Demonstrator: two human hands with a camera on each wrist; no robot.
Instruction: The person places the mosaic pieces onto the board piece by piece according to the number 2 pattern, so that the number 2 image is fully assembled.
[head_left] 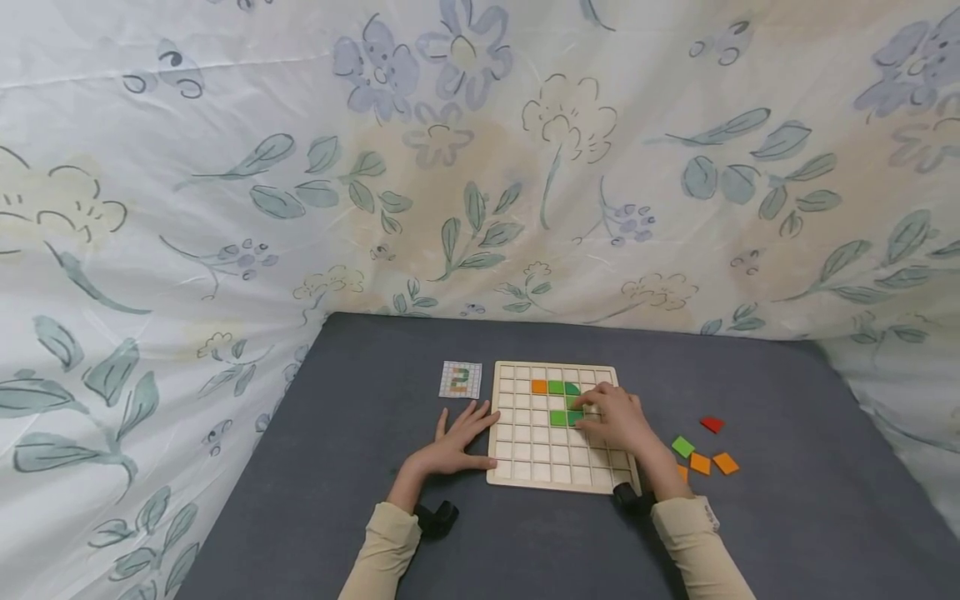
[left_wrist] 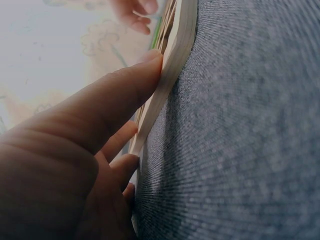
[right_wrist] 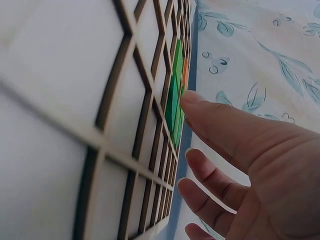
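Note:
A wooden grid board (head_left: 522,454) lies on the dark table. My left hand (head_left: 448,450) is spread along its left edge, thumb (left_wrist: 135,82) and fingertips touching the rim. Above the board's upper right part, my right hand (head_left: 618,421) has its loosely bent fingers at the green tiles, with no tile held between them. An orange tile (head_left: 539,387), a light green tile (head_left: 556,387) and a dark green rounded tile (head_left: 572,388) form a row. Below sit another light green tile (head_left: 558,417) and a dark green tile (head_left: 574,418), near the right thumb (right_wrist: 210,112).
A small printed card (head_left: 460,381) with a coloured grid pattern lies left of the board. To the right are loose tiles: a red one (head_left: 712,425), a green one (head_left: 683,447) and several orange ones (head_left: 725,463). Floral cloth (head_left: 480,208) hangs behind the table.

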